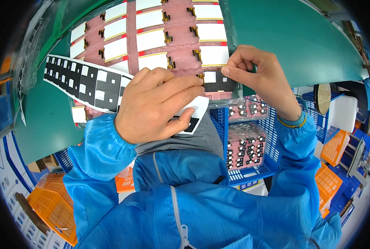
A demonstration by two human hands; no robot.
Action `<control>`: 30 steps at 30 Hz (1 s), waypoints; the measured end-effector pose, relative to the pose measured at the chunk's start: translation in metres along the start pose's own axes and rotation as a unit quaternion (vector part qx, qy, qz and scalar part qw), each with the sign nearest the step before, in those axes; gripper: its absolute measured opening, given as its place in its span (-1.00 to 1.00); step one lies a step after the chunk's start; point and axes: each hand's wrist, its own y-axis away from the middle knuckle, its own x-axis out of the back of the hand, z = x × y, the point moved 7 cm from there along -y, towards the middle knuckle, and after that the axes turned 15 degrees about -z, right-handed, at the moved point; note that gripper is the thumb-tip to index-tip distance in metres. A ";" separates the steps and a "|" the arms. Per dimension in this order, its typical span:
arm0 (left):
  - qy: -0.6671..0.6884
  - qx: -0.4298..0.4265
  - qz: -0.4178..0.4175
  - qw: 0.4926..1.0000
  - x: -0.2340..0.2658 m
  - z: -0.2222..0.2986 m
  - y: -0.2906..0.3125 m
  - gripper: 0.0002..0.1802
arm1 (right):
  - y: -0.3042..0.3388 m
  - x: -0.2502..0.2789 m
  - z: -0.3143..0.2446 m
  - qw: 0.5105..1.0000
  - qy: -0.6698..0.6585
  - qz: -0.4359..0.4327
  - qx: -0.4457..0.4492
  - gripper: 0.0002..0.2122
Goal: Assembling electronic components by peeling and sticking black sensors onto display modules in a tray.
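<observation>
My left hand (154, 106) lies palm down with its fingers stretched out, the fingertips at the left edge of a panel with a black adhesive piece (223, 85) on it. Beneath this hand passes a white backing strip (106, 89) of black die-cut adhesive pieces; its end shows past the thumb. My right hand (259, 74) has thumb and index finger pinched together at the top right corner of that black piece. The panel sits in the near right corner of a clear tray (237, 97). Rows of white panels (152, 39) with small flex cables lie in its pink lining.
A green tabletop (288, 41) extends on both sides of the tray. Below its edge, a blue basket (272, 153) holds stacked trays (245, 145) of small parts. Orange crates (54, 203) stand low on the left, more on the right. A round-topped stool (322, 98) is at right.
</observation>
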 end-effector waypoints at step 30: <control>0.030 -0.007 0.024 0.999 0.006 0.001 0.001 -0.57 | 0.030 -0.028 -0.010 0.933 0.256 0.228 0.114 -0.90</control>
